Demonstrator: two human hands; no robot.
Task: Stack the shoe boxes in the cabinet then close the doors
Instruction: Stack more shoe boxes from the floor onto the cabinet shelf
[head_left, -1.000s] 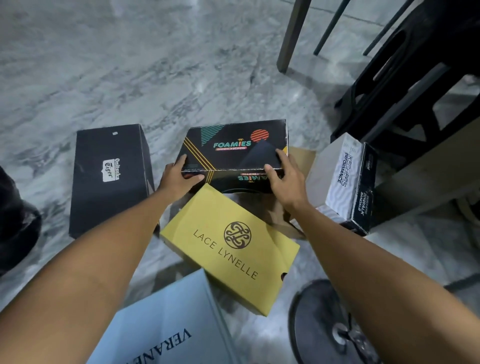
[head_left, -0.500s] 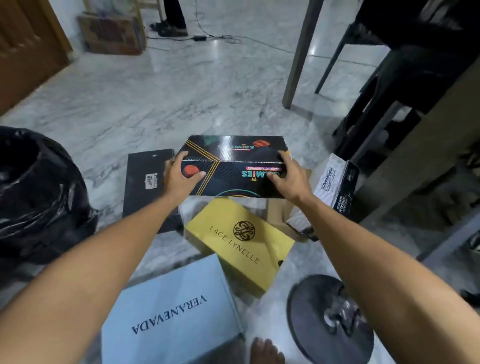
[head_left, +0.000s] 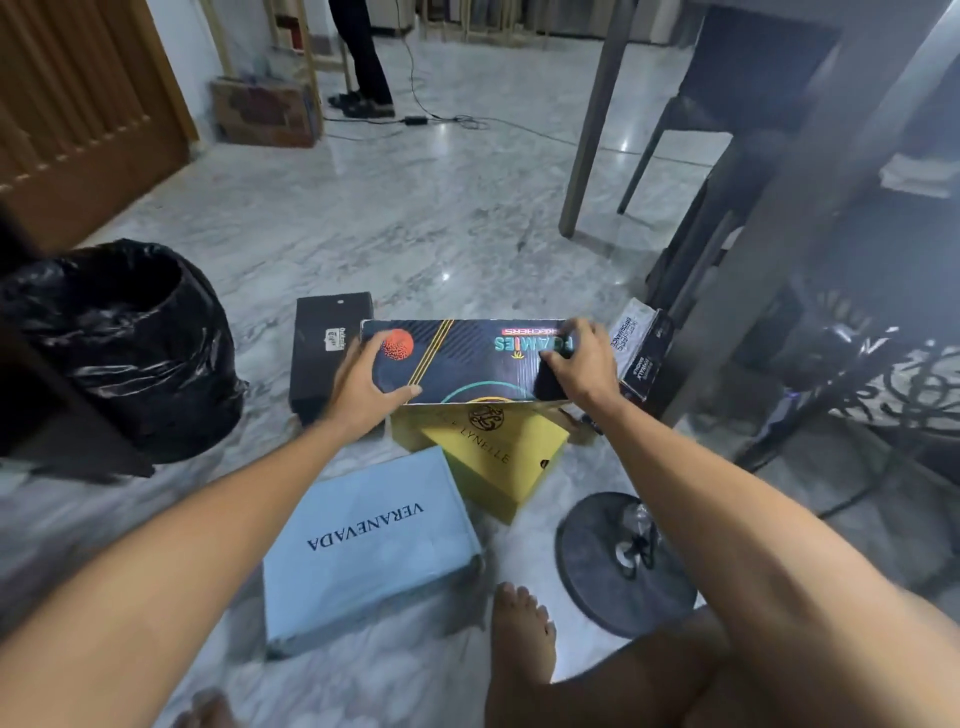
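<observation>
"FOAMIES" box (head_left: 467, 364); "VERANEVADA" box (head_left: 363, 540)

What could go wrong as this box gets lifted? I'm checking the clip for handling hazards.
1. The left hand and right hand grip the Foamies box only at its ends; if its lid is loose, it might slip.
2. The yellow box, the light blue box and the fan base lie close around the bare foot, so stepping off could mean a trip.
</observation>
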